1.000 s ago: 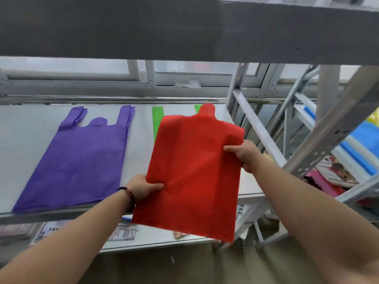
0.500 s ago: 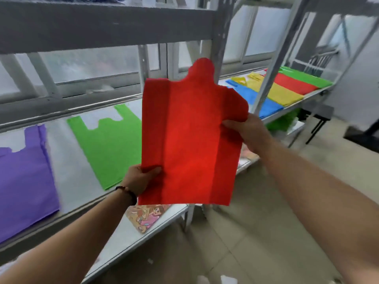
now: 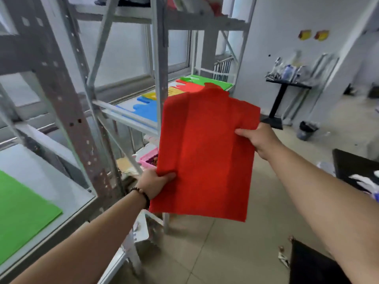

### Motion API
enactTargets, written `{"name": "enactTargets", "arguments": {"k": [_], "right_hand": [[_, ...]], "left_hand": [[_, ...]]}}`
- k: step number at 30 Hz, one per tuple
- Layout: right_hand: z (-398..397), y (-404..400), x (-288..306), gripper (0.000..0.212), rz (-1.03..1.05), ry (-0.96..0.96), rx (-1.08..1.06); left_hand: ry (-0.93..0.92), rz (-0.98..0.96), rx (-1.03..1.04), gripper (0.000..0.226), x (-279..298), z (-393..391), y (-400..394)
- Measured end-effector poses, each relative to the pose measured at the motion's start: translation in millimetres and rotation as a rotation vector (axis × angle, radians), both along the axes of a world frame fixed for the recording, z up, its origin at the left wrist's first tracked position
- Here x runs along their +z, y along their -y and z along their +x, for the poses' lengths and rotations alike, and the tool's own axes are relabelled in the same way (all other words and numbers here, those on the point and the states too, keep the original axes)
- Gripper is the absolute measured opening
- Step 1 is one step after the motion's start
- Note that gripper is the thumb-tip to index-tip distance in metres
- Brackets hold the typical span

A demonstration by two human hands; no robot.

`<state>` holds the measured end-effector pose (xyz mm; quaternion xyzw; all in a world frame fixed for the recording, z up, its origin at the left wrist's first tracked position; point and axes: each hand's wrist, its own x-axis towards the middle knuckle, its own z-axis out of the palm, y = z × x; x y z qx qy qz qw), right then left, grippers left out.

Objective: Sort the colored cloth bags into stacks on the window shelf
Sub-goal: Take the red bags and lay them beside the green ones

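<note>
Head view: a red cloth bag [image 3: 205, 152] held up in the air beside a grey metal rack [image 3: 67, 111].
The left hand [image 3: 152, 184] pinches its lower left edge, the right hand [image 3: 259, 138] its right edge. On the window shelf [image 3: 131, 119] beyond lie blue [image 3: 146, 109], yellow [image 3: 150, 95], red [image 3: 191, 86] and green [image 3: 213, 81] bags; a green bag [image 3: 22, 214] lies nearer left. Tiled floor [image 3: 225, 253], white walls.
</note>
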<state>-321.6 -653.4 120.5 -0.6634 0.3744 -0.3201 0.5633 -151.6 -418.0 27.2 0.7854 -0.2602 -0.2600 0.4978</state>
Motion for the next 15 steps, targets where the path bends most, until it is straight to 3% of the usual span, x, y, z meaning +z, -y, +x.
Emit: {"name": "enactTargets", "arguments": {"k": [6,15], "right_hand": [[-9,137,6,0.018,0.012,0.015,-0.042],[34,313,10,0.019,-0.036,-0.050,0.025]], "left_hand": [[0.016,0.000,-0.058,0.011,7,1,147],[-0.063,-0.013,-0.024,0.007,11,33,312]]}}
